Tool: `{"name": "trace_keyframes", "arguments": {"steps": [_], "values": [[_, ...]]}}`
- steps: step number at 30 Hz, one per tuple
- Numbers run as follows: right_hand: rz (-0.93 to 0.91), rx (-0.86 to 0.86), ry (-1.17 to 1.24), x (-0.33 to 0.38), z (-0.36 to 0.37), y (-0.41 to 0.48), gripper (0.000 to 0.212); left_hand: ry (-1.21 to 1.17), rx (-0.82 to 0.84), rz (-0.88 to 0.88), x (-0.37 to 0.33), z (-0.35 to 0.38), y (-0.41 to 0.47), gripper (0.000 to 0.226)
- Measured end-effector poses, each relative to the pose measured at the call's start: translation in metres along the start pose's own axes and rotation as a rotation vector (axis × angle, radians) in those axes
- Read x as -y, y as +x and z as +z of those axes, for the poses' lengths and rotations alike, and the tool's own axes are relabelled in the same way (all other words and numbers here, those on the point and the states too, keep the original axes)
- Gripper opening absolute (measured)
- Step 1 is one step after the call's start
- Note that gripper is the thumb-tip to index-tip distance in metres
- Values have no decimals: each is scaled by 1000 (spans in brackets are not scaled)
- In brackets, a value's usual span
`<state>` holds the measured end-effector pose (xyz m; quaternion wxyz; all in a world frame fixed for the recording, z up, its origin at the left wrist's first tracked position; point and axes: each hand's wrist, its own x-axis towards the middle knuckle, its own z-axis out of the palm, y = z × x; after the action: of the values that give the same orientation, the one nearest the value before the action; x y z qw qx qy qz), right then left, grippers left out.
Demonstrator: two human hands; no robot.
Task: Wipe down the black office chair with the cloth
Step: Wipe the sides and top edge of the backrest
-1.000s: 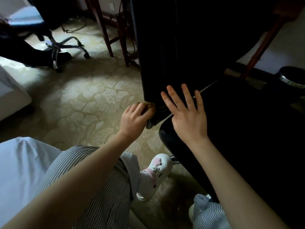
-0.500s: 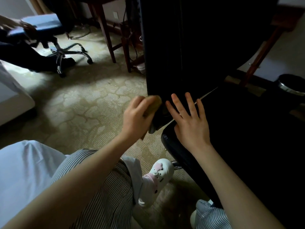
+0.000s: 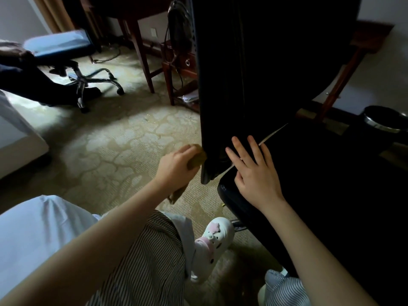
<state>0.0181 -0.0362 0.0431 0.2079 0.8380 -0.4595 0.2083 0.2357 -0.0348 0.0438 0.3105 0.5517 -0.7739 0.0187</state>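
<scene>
Exposure is dim overall. The brightest patch lies on the carpet at middle left, which indicates light from the left. The black office chair at right renders as near-featureless shadow. The blue seat at upper left is smeared by blur. Straight lines bow toward the frame edges.

cloth — left of chair

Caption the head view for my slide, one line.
Left hand holds the cloth against the lower backrest edge of the black office chair while the right hand rests flat on it.
</scene>
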Motion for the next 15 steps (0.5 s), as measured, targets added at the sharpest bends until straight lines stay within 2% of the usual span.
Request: {"name": "trace_keyframes", "arguments": {"steps": [3, 6, 8, 11, 15], "values": [[14, 9, 16, 2, -1, -1, 67, -344, -202, -299, -7, -19, 13, 38], [21, 21, -18, 5, -2, -3, 56, -624, -329, -409, -27, -45, 44, 42], [32, 33, -30, 7, -1, -4, 55, -740, -315, -469, -41, -53, 63, 37], [48, 34, -13, 10, 1, -4, 56, -899, -175, -581, -55, -57, 77, 19], [102, 52, 14, 17, -3, -2, 57, -961, -140, -599, -54, -61, 77, 18]]}}
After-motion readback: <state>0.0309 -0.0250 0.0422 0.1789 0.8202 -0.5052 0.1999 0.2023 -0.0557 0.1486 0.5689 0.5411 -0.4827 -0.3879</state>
